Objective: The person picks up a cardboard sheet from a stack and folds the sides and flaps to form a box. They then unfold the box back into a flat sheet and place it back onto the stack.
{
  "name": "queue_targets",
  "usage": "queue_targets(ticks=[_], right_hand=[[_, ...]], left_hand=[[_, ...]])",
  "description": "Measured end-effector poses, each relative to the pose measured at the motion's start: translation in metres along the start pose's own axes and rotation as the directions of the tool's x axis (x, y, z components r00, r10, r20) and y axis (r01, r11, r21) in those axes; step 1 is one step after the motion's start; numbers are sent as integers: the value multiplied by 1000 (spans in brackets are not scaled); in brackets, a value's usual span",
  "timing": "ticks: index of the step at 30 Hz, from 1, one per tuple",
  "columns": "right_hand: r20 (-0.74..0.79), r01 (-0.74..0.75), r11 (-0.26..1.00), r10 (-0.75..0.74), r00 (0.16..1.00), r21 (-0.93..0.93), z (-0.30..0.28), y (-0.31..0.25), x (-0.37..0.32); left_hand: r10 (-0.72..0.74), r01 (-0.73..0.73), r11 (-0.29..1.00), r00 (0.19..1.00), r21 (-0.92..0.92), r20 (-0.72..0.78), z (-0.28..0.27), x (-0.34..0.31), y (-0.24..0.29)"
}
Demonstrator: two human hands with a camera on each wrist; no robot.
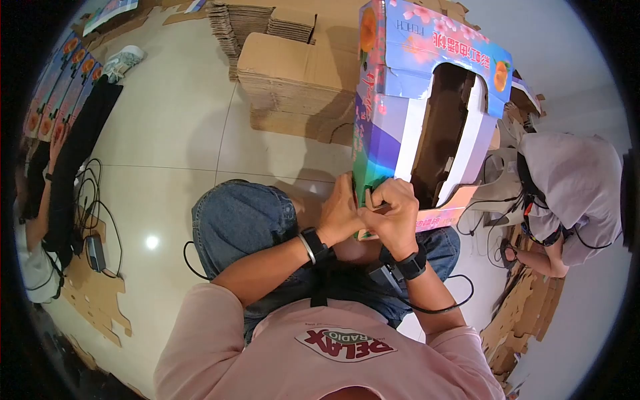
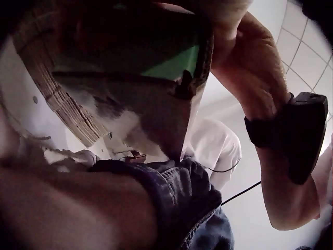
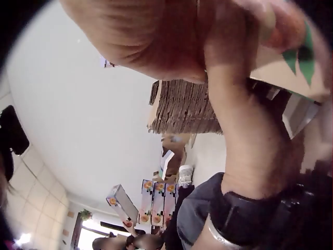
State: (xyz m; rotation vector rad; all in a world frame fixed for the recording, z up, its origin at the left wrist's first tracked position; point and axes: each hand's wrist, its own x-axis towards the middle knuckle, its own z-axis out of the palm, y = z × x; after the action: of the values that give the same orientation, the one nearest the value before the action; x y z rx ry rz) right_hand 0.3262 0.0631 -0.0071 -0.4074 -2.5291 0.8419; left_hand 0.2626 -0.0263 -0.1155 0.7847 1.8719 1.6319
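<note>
A printed cardboard box (image 1: pixel 390 143) with peach pictures and a long cut-out opening leans over the person's knees in the head view. At its near left corner both hands meet. The left hand (image 1: pixel 341 212) lies against the green side edge, fingers on the corner. The right hand (image 1: pixel 393 212) has its fingers curled over the same corner and pinches the cardboard edge. In the left wrist view the box's underside (image 2: pixel 130 88) shows dark, with a small torn spot at its corner. The right hand (image 3: pixel 156 36) fills the top of the right wrist view.
Stacks of flat brown cardboard (image 1: pixel 293 73) stand on the tiled floor ahead. Finished printed boxes (image 1: pixel 60 93) stand at the far left beside another person. A second person (image 1: pixel 567 193) crouches at right near a stool. Black cables and loose cardboard lie around.
</note>
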Motion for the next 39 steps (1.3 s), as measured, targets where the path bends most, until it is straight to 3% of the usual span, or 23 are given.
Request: queue_targets(ticks=[8,14,20,22,23,26,28,30,31,32,34,36,37,38,39], right_hand=[[25,-46,999,47,999,-27,1,-10,-7],[-91,-78,993,70,993,-84,5,-20,-10],[-47,-117,992,119,992,52,7,-13,-11],[-88,-114,990,121,989,81,5,-14,-11],[-60,-71,997,72,996,33,5,-10,-12],[-56,-21,1000,21,998,-3,7,-3,-15],[-92,14,999,-11,996,29,6,-4,-18],[-55,-51,997,54,997,54,-2,-6,-24],[-137,-32,987,53,989,157,-5,-6,-28],[-216,-2,967,59,975,256,-9,-5,-33],[-234,-31,951,108,966,309,-19,0,-54],[-289,-105,921,224,931,376,-33,3,-74],[-331,-60,948,168,928,312,-40,11,-85],[-258,-159,875,301,918,457,-48,12,-97],[-313,-152,891,303,900,427,-53,19,-110]], left_hand=[[-19,19,999,1000,-30,0,-9,5,5],[72,-74,995,997,-60,-27,-5,8,-3],[26,-24,971,1000,-238,1,1,10,-10],[41,-40,923,999,-384,-6,4,11,-16],[62,-56,980,998,-192,25,1,12,-19],[133,-131,991,990,-33,51,0,10,-27],[120,-114,987,992,-114,49,0,11,-27],[247,-260,961,960,93,136,-5,13,-46],[117,-94,961,990,-262,74,-2,11,-30],[123,-95,963,988,-253,96,-2,5,-14],[20,52,814,993,-579,118,-7,-11,15],[-52,115,872,988,-476,143,-15,-17,29],[-116,185,810,981,-557,157,-17,-21,32],[-178,250,735,968,-630,176,-20,-24,37],[-203,287,716,958,-636,204,-26,-26,53]])
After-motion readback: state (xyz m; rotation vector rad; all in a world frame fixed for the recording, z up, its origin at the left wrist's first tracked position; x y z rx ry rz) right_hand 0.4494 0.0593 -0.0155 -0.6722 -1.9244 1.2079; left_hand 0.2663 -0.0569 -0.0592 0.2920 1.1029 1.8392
